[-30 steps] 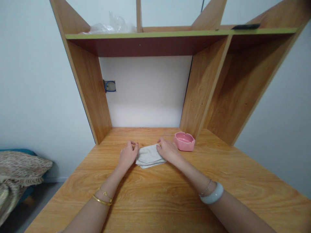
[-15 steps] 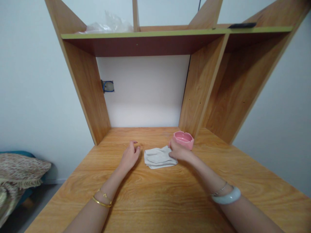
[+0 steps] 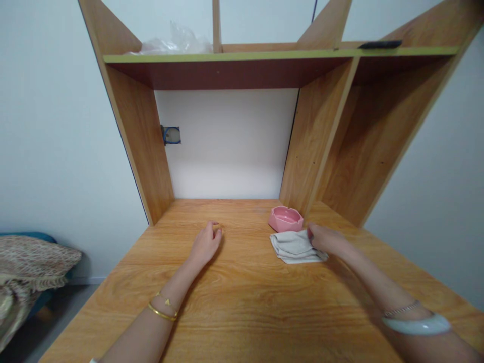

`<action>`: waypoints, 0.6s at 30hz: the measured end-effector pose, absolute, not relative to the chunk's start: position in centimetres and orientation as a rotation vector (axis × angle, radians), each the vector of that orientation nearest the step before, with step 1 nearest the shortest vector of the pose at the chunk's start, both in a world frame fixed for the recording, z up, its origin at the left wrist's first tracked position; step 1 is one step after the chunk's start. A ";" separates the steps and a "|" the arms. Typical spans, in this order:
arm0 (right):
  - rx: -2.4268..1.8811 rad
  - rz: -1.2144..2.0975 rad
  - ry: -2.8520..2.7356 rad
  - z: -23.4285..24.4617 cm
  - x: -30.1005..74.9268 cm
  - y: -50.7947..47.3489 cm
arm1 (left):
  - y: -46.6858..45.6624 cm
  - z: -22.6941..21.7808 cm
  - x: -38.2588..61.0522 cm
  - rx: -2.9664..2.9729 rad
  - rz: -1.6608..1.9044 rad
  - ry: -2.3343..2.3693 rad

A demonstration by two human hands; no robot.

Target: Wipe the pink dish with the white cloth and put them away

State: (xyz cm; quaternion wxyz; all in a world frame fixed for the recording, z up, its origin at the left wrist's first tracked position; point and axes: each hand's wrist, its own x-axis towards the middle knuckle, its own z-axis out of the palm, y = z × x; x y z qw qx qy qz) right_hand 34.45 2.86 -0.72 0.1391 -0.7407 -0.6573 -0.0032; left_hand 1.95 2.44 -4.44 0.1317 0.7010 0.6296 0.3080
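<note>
A folded grey-white cloth (image 3: 295,246) lies on the wooden desk (image 3: 242,302), just in front of a pink ashtray (image 3: 286,219). My right hand (image 3: 325,239) rests on the cloth's right edge with its fingers closed over it. My left hand (image 3: 206,242) lies on the bare desk to the left, fingers loosely curled, holding nothing. Gold bangles circle my left wrist; a pale bangle and a thin chain circle my right.
The desk has an upright wooden hutch with a shelf (image 3: 234,55) above; crumpled clear plastic (image 3: 170,43) and a dark flat object (image 3: 380,45) lie on top. A wall socket hole (image 3: 171,134) shows at the back. Patterned bedding (image 3: 30,262) lies at lower left.
My right hand slid the folded cloth to the right, from the desk's middle to in front of the ashtray. My left hand let go of the cloth and stayed in place.
</note>
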 end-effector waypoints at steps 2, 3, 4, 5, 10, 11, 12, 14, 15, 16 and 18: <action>-2.298 -0.048 -2.006 -0.4 34.2 2.6 | 2.4 -4.4 1.9 2.057 0.887 1.817; -2.343 -0.094 -2.051 -0.2 33.9 2.5 | 2.5 -4.4 1.9 2.072 0.895 1.812; -2.344 -0.158 -2.066 0.1 33.5 2.3 | 2.5 -4.5 1.9 2.085 0.910 1.810; -2.337 -0.215 -2.069 0.3 32.9 2.1 | 2.5 -4.5 1.9 2.096 0.930 1.810; -2.036 -0.436 -2.196 1.0 27.6 1.0 | 2.7 -4.6 1.9 2.148 0.991 1.800; -1.918 -0.392 -2.267 0.9 26.4 0.8 | 2.8 -4.6 1.9 2.156 0.992 1.788; -1.794 -0.308 -2.349 0.6 25.2 0.7 | 2.8 -4.6 1.9 2.159 0.994 1.772; -1.532 -0.053 -2.550 -0.2 23.1 0.5 | 2.7 -4.7 1.8 2.156 1.013 1.739; -1.450 0.044 -2.599 -0.7 22.4 0.5 | 2.7 -4.7 1.7 2.157 1.027 1.721; -1.387 0.126 -2.624 -1.3 21.8 0.5 | 2.6 -4.7 1.7 2.164 1.044 1.703; -1.335 0.249 -2.636 -2.6 21.0 0.5 | 2.5 -4.8 1.6 2.191 1.066 1.675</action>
